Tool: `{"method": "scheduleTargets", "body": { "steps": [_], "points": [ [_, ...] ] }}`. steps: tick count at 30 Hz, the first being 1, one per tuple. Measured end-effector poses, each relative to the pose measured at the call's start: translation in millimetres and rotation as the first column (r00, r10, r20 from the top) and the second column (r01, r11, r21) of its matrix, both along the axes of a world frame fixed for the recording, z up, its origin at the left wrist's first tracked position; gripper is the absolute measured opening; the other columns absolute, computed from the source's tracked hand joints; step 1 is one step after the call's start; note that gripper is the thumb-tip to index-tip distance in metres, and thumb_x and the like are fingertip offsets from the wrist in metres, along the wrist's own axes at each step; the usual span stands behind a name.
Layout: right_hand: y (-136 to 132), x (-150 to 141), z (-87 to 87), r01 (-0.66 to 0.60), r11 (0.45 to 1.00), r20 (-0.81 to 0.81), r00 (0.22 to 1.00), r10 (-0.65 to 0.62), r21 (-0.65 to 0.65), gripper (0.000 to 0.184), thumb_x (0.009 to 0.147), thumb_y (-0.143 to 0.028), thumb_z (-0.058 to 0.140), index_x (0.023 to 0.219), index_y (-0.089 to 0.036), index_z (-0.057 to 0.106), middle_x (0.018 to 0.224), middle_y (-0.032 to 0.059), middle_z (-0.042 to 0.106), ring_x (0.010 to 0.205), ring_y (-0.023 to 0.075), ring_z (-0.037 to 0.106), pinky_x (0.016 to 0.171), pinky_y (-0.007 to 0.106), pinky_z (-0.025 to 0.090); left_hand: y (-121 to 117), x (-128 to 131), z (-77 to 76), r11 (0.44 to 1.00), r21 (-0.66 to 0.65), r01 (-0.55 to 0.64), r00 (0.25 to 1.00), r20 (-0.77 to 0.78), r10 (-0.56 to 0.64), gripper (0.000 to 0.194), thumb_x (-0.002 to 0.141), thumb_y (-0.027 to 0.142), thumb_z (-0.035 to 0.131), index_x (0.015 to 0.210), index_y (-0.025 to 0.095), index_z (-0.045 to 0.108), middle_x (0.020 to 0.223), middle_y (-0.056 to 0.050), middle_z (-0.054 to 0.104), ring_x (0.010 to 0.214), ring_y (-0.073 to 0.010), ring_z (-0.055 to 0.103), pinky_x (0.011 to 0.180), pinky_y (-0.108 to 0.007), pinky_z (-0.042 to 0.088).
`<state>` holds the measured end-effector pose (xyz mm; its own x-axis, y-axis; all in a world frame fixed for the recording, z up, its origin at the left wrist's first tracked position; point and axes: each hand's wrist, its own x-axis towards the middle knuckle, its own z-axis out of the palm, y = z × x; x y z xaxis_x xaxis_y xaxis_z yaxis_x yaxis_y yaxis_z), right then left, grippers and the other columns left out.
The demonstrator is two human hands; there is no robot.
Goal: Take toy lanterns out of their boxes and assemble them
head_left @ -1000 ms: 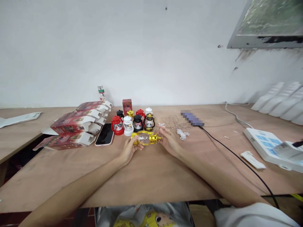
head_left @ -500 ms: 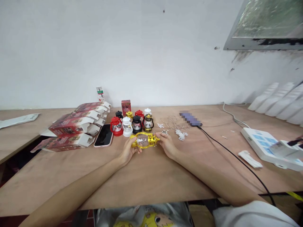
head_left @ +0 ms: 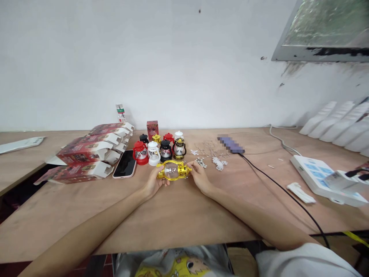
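Observation:
A gold toy lantern with a clear globe lies sideways between my hands, just above the table. My left hand is closed round its base end. At the other end, the fingertips of my right hand pinch the pointed top. Behind it stand several small lanterns, among them a red one, a white one, a black one and a black-and-gold one. Small round metal pieces and white plastic bits lie to the right, beside thin wire handles.
Red printed boxes are stacked at the left, next to a phone. One small red box stands at the back. A black cable runs from a purple blurred device across the right side, near a white power strip.
The view has shifted slightly. My right fingers have slid a little at the lantern's top, and more of the small metal pieces now shows beside them. My left hand keeps its hold.

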<state>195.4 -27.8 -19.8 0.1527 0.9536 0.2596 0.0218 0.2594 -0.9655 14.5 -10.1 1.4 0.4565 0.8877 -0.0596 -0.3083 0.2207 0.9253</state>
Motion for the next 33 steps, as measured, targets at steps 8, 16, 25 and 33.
{"method": "scheduleTargets", "body": {
  "steps": [8, 16, 25, 33],
  "points": [
    [2.2, 2.3, -1.7, -0.053, 0.997, 0.120, 0.992, 0.045, 0.064, 0.013, 0.072, -0.036, 0.052, 0.069, -0.023, 0.052, 0.067, -0.0019, 0.056, 0.068, 0.0159, 0.049, 0.064, 0.028, 0.038, -0.6, -1.5, 2.3, 0.999, -0.001, 0.049, 0.999, -0.024, -0.049, 0.029, 0.070, 0.043, 0.059, 0.077, 0.015, 0.054, 0.060, -0.001, 0.061, 0.044, -0.0119, 0.055, 0.043, -0.022, 0.040],
    [-9.3, 3.3, 3.7, -0.213, 0.973, 0.405, 0.900, 0.161, 0.088, 0.004, 0.067, -0.018, 0.049, 0.069, -0.021, 0.047, 0.066, -0.0044, 0.054, 0.062, 0.0133, 0.047, 0.058, 0.025, 0.033, 0.4, -8.0, 6.9, 0.973, 0.061, 0.223, 0.971, -0.102, -0.216, 0.037, 0.065, 0.041, 0.066, 0.087, 0.020, 0.044, 0.061, 0.002, 0.062, 0.041, -0.0136, 0.057, 0.040, -0.021, 0.041],
    [-3.9, 9.3, 7.9, 0.265, 0.942, 0.219, 0.926, -0.309, 0.206, 0.017, 0.082, -0.038, 0.046, 0.072, -0.025, 0.049, 0.073, 0.0008, 0.054, 0.071, 0.0179, 0.049, 0.067, 0.031, 0.038, 0.9, -0.6, 3.9, 0.996, 0.059, -0.061, 0.998, -0.024, 0.062, 0.037, 0.064, 0.040, 0.067, 0.083, 0.017, 0.047, 0.060, 0.003, 0.059, 0.041, -0.0108, 0.055, 0.038, -0.019, 0.040],
    [-16.0, 6.8, 10.3, 0.158, 0.912, 0.177, 0.955, -0.239, 0.379, 0.021, 0.083, -0.041, 0.050, 0.072, -0.024, 0.055, 0.094, 0.0037, 0.055, 0.101, 0.0201, 0.049, 0.091, 0.037, 0.036, -3.4, 4.5, 5.4, 0.968, 0.075, -0.239, 0.971, -0.013, 0.240, 0.038, 0.063, 0.037, 0.070, 0.085, 0.017, 0.046, 0.065, 0.005, 0.057, 0.044, -0.0089, 0.056, 0.041, -0.020, 0.043]
  ]
}}
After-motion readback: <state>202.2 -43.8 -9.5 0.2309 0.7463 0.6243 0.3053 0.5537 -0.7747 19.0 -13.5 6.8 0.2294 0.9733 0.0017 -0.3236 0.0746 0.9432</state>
